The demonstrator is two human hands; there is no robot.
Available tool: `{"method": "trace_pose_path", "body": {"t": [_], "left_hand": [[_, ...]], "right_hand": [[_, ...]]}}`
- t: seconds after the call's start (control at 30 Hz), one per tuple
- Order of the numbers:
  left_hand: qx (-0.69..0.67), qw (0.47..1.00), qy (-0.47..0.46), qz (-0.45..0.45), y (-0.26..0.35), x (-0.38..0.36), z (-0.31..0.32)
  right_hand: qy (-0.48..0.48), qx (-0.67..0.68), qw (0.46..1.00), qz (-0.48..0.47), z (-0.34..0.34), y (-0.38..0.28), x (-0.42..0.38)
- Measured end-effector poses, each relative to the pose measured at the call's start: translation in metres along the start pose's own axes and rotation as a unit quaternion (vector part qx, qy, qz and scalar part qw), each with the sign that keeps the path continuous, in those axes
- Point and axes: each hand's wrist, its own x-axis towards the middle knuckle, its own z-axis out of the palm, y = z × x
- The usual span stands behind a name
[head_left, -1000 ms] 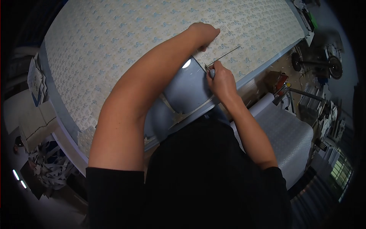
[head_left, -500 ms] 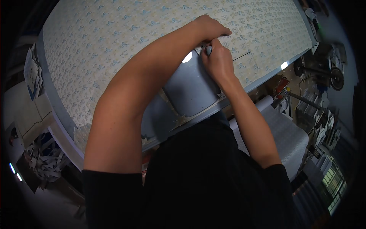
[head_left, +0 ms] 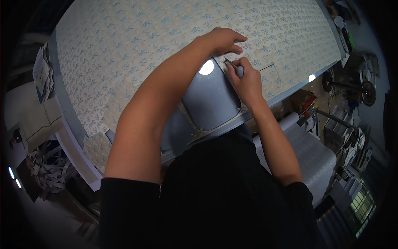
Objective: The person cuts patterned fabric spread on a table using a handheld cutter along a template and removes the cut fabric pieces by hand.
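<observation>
The small cutting knife (head_left: 236, 69) lies on the patterned sheet (head_left: 137, 41), its long axis toward 10 o'clock, the tip near the left fingertips. The right hand (head_left: 247, 83) is closed around its handle. The left hand (head_left: 222, 39), fingers spread, presses the sheet at 12 o'clock from the knife, beside the bare grey table (head_left: 209, 99).
</observation>
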Motion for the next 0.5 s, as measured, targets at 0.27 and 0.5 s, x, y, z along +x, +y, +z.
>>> {"method": "trace_pose_path", "body": {"t": [0.27,0.5], "left_hand": [[-0.085,0.943,0.318,-0.044,-0.004,-0.085,0.047],[-0.022,0.943,0.315,-0.101,0.049,-0.105,0.082]], "right_hand": [[0.088,0.001,0.982,-0.168,-0.008,0.094,-0.058],[0.06,0.011,0.987,-0.152,-0.047,0.14,-0.034]]}}
